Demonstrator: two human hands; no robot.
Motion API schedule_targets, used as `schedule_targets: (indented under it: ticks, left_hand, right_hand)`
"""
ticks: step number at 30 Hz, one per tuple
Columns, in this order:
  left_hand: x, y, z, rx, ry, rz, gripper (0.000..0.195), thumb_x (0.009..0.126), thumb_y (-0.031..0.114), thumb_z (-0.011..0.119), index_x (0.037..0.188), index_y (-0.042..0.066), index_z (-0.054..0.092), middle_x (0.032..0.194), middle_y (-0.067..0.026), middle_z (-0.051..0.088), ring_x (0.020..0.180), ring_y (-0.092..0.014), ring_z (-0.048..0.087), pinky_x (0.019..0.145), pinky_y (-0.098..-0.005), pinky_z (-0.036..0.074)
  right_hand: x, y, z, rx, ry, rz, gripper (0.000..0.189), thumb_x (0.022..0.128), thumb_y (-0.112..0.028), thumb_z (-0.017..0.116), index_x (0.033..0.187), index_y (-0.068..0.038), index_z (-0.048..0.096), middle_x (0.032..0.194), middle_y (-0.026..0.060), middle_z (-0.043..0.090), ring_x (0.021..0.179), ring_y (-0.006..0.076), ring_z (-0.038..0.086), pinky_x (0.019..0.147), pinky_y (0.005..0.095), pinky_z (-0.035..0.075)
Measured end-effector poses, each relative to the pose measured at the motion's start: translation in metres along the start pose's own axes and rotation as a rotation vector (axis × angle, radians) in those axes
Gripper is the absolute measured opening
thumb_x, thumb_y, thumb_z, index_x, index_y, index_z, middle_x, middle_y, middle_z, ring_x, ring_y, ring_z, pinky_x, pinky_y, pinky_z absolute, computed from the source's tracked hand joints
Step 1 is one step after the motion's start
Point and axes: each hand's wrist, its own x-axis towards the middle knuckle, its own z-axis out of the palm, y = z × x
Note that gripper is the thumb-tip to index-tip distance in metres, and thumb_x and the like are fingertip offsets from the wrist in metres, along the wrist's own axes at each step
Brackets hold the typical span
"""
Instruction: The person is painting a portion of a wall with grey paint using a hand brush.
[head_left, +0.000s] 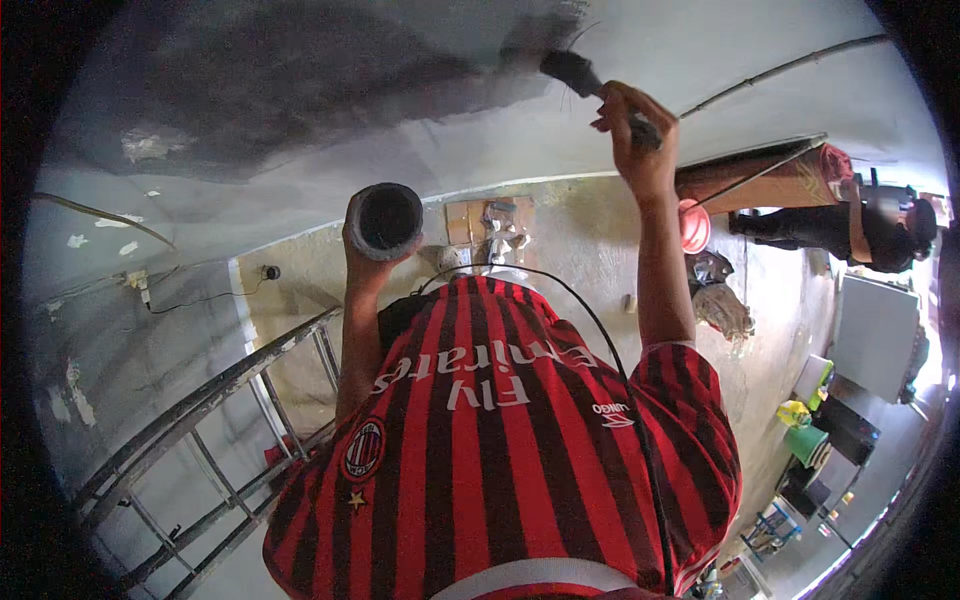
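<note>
My right hand (637, 124) is raised high and grips the handle of a wide paintbrush (574, 73). Its dark bristles are at the right end of a dark grey painted patch (360, 82) on the pale wall; whether they touch it I cannot tell. Below that patch, my left hand (367, 271) is wrapped around a round, paint-stained container (387, 191), its open mouth turned up towards me. The inside of the container looks dark, and how full it is cannot be made out.
A metal ladder (266, 367) leans at the left, near a wall socket (137, 282) with a cord. Cardboard (457, 221) lies on the floor ahead. To the right are a pink plastic vessel (695, 227), a rolled carpet (757, 180), plastic bags (720, 307) and another person (885, 232).
</note>
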Motion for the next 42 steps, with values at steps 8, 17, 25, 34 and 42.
schedule_targets:
  ticks: [8, 17, 25, 34, 42]
  left_hand:
    - [0.003, -0.004, -0.008, 0.009, 0.0, 0.038, 0.067, 0.062, 0.01, 0.094, 0.12, 0.006, 0.059, 0.111, -0.0065, 0.07, 0.1, -0.018, 0.067, 0.092, -0.0347, 0.054]
    - [0.018, -0.012, -0.004, 0.036, -0.069, 0.037, 0.066, 0.063, 0.014, 0.093, 0.12, 0.006, 0.059, 0.111, -0.0063, 0.069, 0.099, -0.018, 0.065, 0.092, -0.0348, 0.053]
    - [0.028, 0.0, 0.032, 0.067, 0.044, 0.093, 0.069, 0.062, 0.01, 0.093, 0.121, 0.006, 0.059, 0.114, -0.0064, 0.067, 0.103, -0.018, 0.064, 0.094, -0.0345, 0.052]
    - [-0.008, 0.005, 0.092, -0.08, 0.187, -0.125, 0.069, 0.063, 0.011, 0.093, 0.124, 0.006, 0.059, 0.114, -0.0053, 0.069, 0.101, -0.018, 0.066, 0.093, -0.0365, 0.054]
    - [-0.003, 0.022, 0.106, 0.132, 0.152, 0.003, 0.068, 0.063, 0.01, 0.092, 0.123, 0.007, 0.06, 0.115, -0.0061, 0.068, 0.104, -0.018, 0.065, 0.096, -0.0363, 0.052]
  right_hand:
    - [-0.048, 0.01, 0.006, -0.193, 0.089, -0.242, 0.014, 0.093, 0.001, 0.059, 0.101, 0.007, 0.068, 0.085, 0.0155, 0.07, 0.067, 0.0224, 0.071, 0.063, 0.031, 0.058]
    - [-0.115, 0.068, 0.055, -0.124, -0.072, 0.115, 0.022, 0.085, 0.006, 0.061, 0.107, 0.003, 0.067, 0.097, 0.0196, 0.069, 0.078, 0.0329, 0.069, 0.072, 0.0364, 0.055]
    - [0.003, 0.0, -0.012, 0.067, -0.015, 0.039, 0.015, 0.094, -0.003, 0.06, 0.103, 0.006, 0.069, 0.083, 0.0146, 0.07, 0.071, 0.0199, 0.071, 0.063, 0.0301, 0.055]
    - [-0.048, 0.068, -0.003, -0.024, -0.049, -0.418, 0.022, 0.079, 0.014, 0.06, 0.099, 0.007, 0.063, 0.089, 0.0179, 0.069, 0.072, 0.0274, 0.066, 0.062, 0.0363, 0.055]
    - [-0.087, 0.149, 0.045, 0.082, -0.172, -0.349, 0.027, 0.082, 0.01, 0.062, 0.107, 0.004, 0.064, 0.087, 0.0168, 0.067, 0.074, 0.031, 0.066, 0.066, 0.0382, 0.055]
